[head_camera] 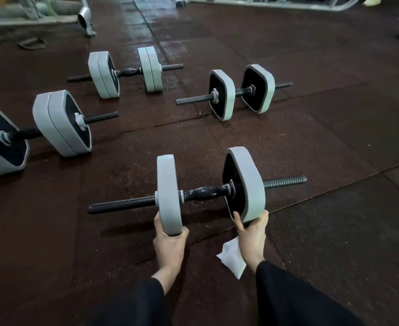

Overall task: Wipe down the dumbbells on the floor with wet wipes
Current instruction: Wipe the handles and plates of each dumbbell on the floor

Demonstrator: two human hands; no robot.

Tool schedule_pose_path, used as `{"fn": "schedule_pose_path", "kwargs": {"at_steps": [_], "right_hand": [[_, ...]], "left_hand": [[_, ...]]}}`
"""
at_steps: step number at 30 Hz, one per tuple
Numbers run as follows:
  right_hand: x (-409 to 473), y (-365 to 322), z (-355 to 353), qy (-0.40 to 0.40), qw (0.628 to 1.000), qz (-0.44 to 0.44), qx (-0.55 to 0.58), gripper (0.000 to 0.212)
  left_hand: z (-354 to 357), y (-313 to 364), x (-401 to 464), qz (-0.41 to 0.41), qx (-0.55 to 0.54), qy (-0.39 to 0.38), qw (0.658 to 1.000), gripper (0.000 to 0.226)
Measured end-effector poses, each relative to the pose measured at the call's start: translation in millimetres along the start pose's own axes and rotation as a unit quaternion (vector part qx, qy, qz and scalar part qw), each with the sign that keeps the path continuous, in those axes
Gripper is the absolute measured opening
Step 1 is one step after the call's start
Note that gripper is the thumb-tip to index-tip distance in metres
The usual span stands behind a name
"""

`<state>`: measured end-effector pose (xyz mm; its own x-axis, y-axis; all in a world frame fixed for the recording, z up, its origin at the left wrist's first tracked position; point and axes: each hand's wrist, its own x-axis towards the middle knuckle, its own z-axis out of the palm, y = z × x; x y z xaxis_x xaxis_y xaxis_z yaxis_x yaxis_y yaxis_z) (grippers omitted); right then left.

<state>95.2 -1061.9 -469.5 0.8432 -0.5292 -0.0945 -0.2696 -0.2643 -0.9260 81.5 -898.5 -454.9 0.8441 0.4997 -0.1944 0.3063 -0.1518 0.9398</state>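
At the far left of the frame I see a big dumbbell lying on the dark rubber floor, partly cut off by the edge. Above it, in the upper left, a second dumbbell sits near a grey machine frame.

Low in the middle is the nearest dumbbell, the one I'm working on. My left hand cups the bottom corner of its left grey plate, thumb on one face and fingers curled round the other. I'd judge both hands hold the plates to turn or steady the bar, so a fresh side faces up. Its black handle looks glossy, perhaps damp.

Just right of that hand, the white wipe lies on the floor, partly under my right wrist, so neither hand is wiping. My right hand grips the bottom corner of the right plate the same way.

Up right of centre, a fourth dumbbell waits well apart.
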Motion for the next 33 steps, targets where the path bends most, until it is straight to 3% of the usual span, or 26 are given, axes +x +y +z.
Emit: {"fn": "schedule_pose_path", "kwargs": {"at_steps": [4,6,8,10,12,15,18,20,24,28,33], "right_hand": [[3,-2,-10,-0.024,0.995,-0.017,-0.096,0.056],[-3,0,-17,-0.043,0.990,0.046,-0.127,0.059],[-23,-8,-18,-0.130,0.969,0.181,-0.105,0.050],[-45,-24,-16,-0.252,0.942,0.207,-0.074,0.033],[-50,-49,-11,-0.291,0.947,0.116,-0.074,0.033],[-36,-86,0,-0.248,0.968,-0.022,-0.040,0.036],[-14,-107,23,-0.178,0.979,-0.099,-0.029,0.027],[1,-112,40,-0.161,0.975,-0.144,-0.043,0.020],[20,-102,69,-0.193,0.939,-0.241,-0.152,0.019],[18,-87,78,-0.266,0.880,-0.302,-0.252,0.027],[12,-80,66,-0.303,0.832,-0.378,-0.271,0.041]], "left_hand": [[-2,-4,-1,-0.005,-0.006,-0.032,0.999,0.069],[-6,-4,-2,-0.003,-0.013,-0.051,0.999,0.073],[-12,3,-4,0.032,-0.004,-0.039,0.999,0.075],[-19,19,-1,0.090,0.014,-0.008,0.996,0.078],[-26,39,8,0.158,0.016,0.021,0.987,0.082],[-29,75,34,0.217,-0.008,0.058,0.974,0.062],[-21,119,58,0.162,-0.018,0.022,0.986,0.030],[-13,135,71,0.138,0.066,-0.019,0.988,0.029],[-1,131,81,0.162,0.202,-0.036,0.965,0.030],[1,124,83,0.176,0.212,-0.031,0.961,0.028],[-1,126,84,0.175,0.165,-0.017,0.971,0.023]]}}
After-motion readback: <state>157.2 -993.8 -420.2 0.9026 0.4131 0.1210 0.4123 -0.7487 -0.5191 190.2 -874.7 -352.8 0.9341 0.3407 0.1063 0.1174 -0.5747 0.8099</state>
